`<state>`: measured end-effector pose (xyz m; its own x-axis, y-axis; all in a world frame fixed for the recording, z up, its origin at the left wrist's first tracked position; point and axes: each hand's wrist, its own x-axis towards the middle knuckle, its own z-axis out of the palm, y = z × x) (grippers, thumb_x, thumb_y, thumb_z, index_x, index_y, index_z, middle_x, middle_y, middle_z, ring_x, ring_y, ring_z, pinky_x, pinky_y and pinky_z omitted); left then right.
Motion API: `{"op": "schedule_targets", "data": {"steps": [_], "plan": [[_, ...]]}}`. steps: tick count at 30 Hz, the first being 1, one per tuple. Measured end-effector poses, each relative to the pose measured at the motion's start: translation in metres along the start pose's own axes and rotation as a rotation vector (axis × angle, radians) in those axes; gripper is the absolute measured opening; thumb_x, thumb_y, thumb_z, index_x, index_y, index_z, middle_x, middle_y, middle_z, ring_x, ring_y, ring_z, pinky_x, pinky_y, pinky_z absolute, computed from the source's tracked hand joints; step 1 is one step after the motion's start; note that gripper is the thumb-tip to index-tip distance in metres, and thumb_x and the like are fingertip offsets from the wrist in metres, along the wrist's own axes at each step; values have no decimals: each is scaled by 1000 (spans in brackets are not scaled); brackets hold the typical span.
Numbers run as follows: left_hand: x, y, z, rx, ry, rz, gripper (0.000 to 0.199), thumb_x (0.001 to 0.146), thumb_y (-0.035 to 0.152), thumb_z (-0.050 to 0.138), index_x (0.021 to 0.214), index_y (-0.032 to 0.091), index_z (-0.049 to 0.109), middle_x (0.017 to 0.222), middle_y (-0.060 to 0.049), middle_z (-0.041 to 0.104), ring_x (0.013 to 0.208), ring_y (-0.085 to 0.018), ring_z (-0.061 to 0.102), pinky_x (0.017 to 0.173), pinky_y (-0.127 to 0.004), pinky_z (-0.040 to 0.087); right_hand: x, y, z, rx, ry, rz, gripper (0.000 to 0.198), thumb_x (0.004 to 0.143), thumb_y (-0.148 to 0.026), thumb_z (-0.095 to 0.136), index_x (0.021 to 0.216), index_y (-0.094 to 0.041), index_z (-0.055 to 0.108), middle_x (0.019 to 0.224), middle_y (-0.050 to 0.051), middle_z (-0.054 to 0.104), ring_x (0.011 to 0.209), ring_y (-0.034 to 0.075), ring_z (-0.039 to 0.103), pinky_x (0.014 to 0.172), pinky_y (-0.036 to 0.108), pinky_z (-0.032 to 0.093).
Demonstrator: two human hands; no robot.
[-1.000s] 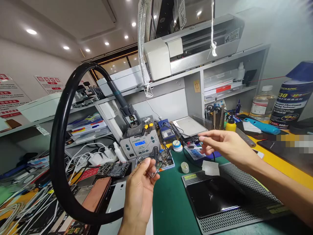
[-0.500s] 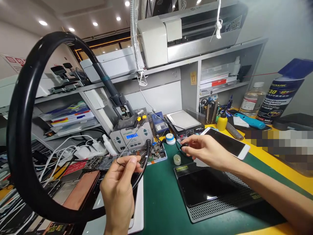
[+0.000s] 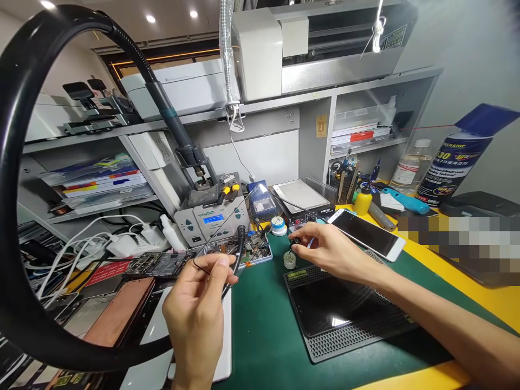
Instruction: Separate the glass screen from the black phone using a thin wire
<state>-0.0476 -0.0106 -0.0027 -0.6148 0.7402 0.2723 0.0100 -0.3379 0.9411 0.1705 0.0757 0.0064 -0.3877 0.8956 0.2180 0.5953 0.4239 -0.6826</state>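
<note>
My left hand (image 3: 199, 309) is closed in a pinch on a thin black cable (image 3: 200, 266), beside a thick black hose (image 3: 240, 246). Between the fingertips of my right hand (image 3: 325, 249) is a small black tool (image 3: 294, 241), mostly hidden. Its lower end points down at a small round jar (image 3: 289, 262), just above or touching the rim; I cannot tell which. Below my right forearm, a dark-screened phone (image 3: 341, 309) lies on a grey perforated mat (image 3: 345, 344). A white-framed phone (image 3: 365, 233) is behind the forearm.
A large black ring lamp (image 3: 12, 162) arches on the left. Past the hands stand a grey station with a blue display (image 3: 214, 219), a parts tray (image 3: 255, 255) and a blue-white tub (image 3: 278, 226). A yellow bottle (image 3: 363, 201) and a spray can (image 3: 450, 168) stand at right.
My right hand has brought the black tool nearer to the small jar. My left hand keeps its pinch on the cable. The whole view has shifted slightly.
</note>
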Motion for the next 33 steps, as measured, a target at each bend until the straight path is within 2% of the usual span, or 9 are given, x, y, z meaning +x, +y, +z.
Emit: {"op": "schedule_targets", "data": {"steps": [9, 12, 16, 19, 25, 33], "plan": [[-3, 1, 1, -1, 3, -13, 21, 73, 36, 81, 81, 18, 73, 80, -5, 74, 63, -16, 63, 63, -29, 51, 2, -7, 3, -100, -65, -65, 29, 87, -26, 55, 103, -17, 78, 85, 5, 70, 75, 20, 64, 71, 30, 47], [-3, 1, 0, 12, 2, -9, 22, 73, 37, 81, 81, 18, 73, 82, -5, 74, 64, -16, 63, 63, -29, 52, 3, -6, 4, -126, -78, -85, 32, 89, -26, 54, 109, -16, 77, 83, 7, 70, 80, 23, 65, 77, 32, 48], [-3, 1, 0, 34, 1, -10, 24, 74, 39, 80, 82, 18, 72, 83, -5, 74, 65, -15, 63, 65, -29, 52, 4, -1, 8, -140, -99, -121, 38, 90, -27, 55, 121, -15, 73, 96, 10, 71, 92, 26, 66, 84, 33, 47], [-3, 1, 0, 63, -3, -2, 25, 75, 40, 79, 83, 18, 72, 83, -5, 74, 66, -16, 64, 65, -30, 53, 4, 2, 10, -125, -100, -140, 39, 90, -25, 57, 126, -16, 68, 103, 10, 70, 91, 24, 66, 80, 32, 48], [-3, 2, 0, 101, -13, 31, 26, 76, 40, 77, 84, 16, 72, 82, -6, 74, 64, -16, 64, 65, -31, 55, 5, 3, 10, -101, -78, -135, 26, 89, -24, 59, 109, -17, 74, 96, 8, 72, 85, 22, 66, 75, 31, 47], [-3, 1, 0, 93, -8, 24, 26, 76, 40, 77, 84, 16, 72, 83, -6, 74, 65, -16, 64, 64, -31, 55, 6, 3, 7, -45, -40, -78, 22, 91, -31, 59, 103, -19, 73, 88, 4, 69, 76, 18, 61, 70, 30, 44]]}}
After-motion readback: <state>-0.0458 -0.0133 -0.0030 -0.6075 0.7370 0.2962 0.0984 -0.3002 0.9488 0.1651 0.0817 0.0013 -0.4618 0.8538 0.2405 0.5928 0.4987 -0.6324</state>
